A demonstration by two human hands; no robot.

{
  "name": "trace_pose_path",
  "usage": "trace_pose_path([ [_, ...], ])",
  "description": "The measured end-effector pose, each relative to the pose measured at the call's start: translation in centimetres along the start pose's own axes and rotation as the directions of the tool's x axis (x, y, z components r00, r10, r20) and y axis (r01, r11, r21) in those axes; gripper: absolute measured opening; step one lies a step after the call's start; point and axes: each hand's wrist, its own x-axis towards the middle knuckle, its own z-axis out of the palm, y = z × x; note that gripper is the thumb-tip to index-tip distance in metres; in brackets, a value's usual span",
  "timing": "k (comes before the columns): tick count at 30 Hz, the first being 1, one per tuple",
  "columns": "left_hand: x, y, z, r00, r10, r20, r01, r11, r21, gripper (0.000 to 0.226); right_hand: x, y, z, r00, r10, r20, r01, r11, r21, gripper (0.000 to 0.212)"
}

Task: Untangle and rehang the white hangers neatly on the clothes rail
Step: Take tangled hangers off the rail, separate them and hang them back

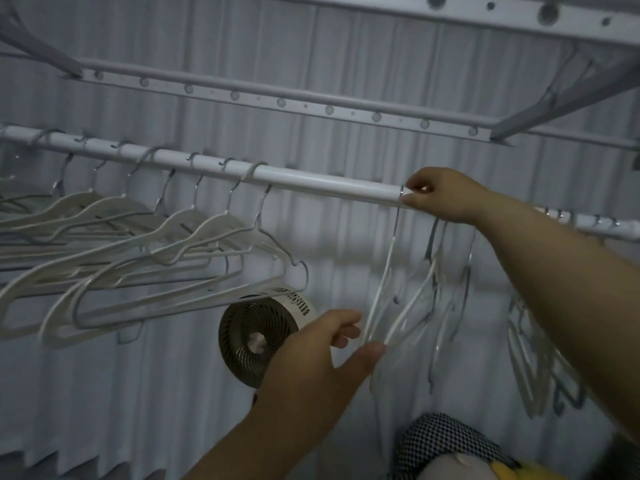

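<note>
White hanger on clothes rail, right hand pinching its hook, left hand grasping its lower end

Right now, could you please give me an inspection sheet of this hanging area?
Surface: clothes rail, white, horizontal.
Job's things: hung hangers spaced along the rail's left part; tangled hangers bunched under its right part; held hanger, hook on the rail.
Clutter: fan and checkered cloth below.
Grippers: right hand pinches the held hanger's hook; left hand grips its lower frame.
Cables: nothing seen.
Surroundings: pleated curtain behind; upper rack above.
</note>
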Motion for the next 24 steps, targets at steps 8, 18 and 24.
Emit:
trace_pose_path([
  [8, 0.5, -1.4, 0.1, 0.993, -0.096, 0.070, 0.104, 0.986, -0.133, 0.007, 0.7, -0.1, 0.9, 1.000, 0.006, -0.014, -0.005, 1.000, 0.008, 0.036],
  [18, -0.3, -2.2, -3.2, 0.989, -0.077, -0.129, 0.048, 0.975, -0.217, 0.026, 1.6, -2.2, 2.1, 0.999, -0.040, -0.021, 0.041, 0.998, 0.040, 0.033],
  [24, -0.7, -2.5, -7.0, 0.957, -0.026, -0.289, -0.004, 0.995, -0.103, 0.040, 3.0, -5.4, 3.1, 0.996, -0.087, -0.010, 0.087, 0.996, 0.036, 0.033],
])
